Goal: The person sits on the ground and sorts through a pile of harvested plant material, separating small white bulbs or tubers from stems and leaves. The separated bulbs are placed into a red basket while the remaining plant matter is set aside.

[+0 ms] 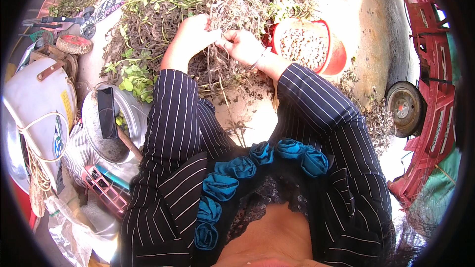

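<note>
My left hand (195, 37) and my right hand (243, 46) meet over a large heap of dried and green plants (148, 40). The fingers of both close on a bundle of dry plant stems (217, 50), whose thin ends hang down between my knees. A bracelet circles my right wrist. Just right of that hand stands a red plastic bucket (329, 44) holding many small pale pods, which look like peanuts. Glare washes out part of my left hand, and whatever lies inside the fingers is hidden.
At left, a phone (106, 113) lies on a metal pot's lid (91, 133), near a pink plastic basket (107, 193) and a white plastic container (41, 100). A folded scooter (79, 20) lies further off. A red vehicle (432, 118) with a wheel (404, 108) stands at right.
</note>
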Demonstrator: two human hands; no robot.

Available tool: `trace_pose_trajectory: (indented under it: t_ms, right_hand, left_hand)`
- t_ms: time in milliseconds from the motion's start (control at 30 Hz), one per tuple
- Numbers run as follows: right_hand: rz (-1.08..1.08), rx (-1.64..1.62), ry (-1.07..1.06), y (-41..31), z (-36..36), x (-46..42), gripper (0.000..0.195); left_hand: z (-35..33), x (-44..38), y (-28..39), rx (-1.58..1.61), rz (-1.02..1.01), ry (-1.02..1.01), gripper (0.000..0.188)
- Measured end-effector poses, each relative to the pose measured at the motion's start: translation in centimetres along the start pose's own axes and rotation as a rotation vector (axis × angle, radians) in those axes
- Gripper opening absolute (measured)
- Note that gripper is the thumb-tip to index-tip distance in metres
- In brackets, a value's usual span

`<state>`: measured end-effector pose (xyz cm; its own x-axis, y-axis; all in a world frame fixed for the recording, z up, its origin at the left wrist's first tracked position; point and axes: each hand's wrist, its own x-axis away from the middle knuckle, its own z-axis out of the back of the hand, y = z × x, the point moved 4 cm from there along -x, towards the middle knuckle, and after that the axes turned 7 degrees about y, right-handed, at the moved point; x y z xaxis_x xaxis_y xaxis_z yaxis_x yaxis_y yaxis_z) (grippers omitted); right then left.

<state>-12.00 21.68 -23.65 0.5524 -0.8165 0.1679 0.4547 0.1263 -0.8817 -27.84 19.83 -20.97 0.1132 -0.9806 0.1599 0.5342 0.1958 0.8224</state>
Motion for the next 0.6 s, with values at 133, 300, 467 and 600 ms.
trace_pose_trajectory:
  t_ms: [133, 300, 467, 600]
  right_hand:
    - [0.039, -0.106, -0.066, -0.1, 0.0, -0.2, 0.030]
    - [0.047, -0.206, -0.217, -0.5, 1.1, -0.2, 0.030]
    - [0.016, -0.401, -0.395, -2.0, 2.6, 0.2, 0.017]
    - [-0.052, -0.234, -0.466, -1.1, 5.0, -0.7, 0.023]
  left_hand:
    - [-0.1, -0.3, -1.0, -0.017, -0.019, 0.009, 0.024]
    - [-0.2, -0.4, -0.8, -0.057, 0.007, -0.023, 0.027]
    - [1.2, 0.5, 0.6, 0.012, 0.042, 0.010, 0.022]
    - [1.2, 0.1, -1.0, 0.034, 0.071, 0.010, 0.023]
